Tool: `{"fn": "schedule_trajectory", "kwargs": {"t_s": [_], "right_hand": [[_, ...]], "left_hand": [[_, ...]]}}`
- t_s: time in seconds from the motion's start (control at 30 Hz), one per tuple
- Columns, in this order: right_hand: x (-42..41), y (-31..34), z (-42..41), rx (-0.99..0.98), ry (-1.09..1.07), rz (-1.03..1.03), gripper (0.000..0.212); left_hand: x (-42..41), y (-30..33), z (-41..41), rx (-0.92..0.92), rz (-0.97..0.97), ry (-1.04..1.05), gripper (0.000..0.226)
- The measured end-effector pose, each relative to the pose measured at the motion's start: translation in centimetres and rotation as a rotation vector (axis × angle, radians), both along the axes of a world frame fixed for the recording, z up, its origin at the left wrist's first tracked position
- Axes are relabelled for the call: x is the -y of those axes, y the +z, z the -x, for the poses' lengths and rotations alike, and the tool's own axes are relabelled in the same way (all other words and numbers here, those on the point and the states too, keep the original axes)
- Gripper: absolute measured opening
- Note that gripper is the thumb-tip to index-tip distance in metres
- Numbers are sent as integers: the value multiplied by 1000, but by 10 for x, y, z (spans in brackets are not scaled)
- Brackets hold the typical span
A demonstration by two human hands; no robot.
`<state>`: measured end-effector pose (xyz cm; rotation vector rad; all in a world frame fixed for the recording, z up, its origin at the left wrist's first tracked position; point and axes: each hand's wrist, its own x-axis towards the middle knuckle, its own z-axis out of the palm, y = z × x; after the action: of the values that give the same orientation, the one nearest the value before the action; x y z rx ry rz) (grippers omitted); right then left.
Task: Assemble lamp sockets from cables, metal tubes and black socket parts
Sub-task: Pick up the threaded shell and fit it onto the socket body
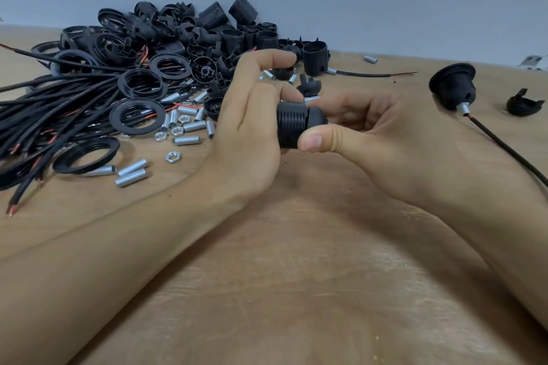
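A black threaded socket body [292,124] is held above the wooden table [296,275], between both hands. My left hand [252,124] grips its ribbed left end with fingers curled over the top. My right hand [364,133] holds the rounded cap end, thumb pressed along the front. A pile of black socket parts [184,35] lies at the back left. Black cables [59,104] with red and bare ends fan out at the left. Short metal tubes [132,172] and nuts [173,156] are scattered in front of the pile.
An assembled socket [452,87] with a metal tube and cable lies at the right. A loose black cap piece [523,104] sits beyond it. Black rings [86,154] lie among the cables. A single cable [370,75] and a tube [370,59] lie at the back.
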<state>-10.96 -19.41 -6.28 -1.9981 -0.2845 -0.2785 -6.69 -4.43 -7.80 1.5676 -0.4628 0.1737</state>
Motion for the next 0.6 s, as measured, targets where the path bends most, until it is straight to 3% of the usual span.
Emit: {"fn": "schedule_trajectory", "kwargs": {"t_s": [0.2,0.43,0.53,0.6], "right_hand": [[-1,-4,-2,49,-35,66,42],[2,-10,-11,83,95,265,30],[8,-13,-13,56,46,249,25],[12,-14,-15,40,-37,259,34]], "left_hand": [[4,0,-1,-40,84,-39,33],[4,-6,-17,102,-264,-12,24],[0,-7,-21,169,-316,60,24],[-6,-2,-26,290,-366,163,26]]}}
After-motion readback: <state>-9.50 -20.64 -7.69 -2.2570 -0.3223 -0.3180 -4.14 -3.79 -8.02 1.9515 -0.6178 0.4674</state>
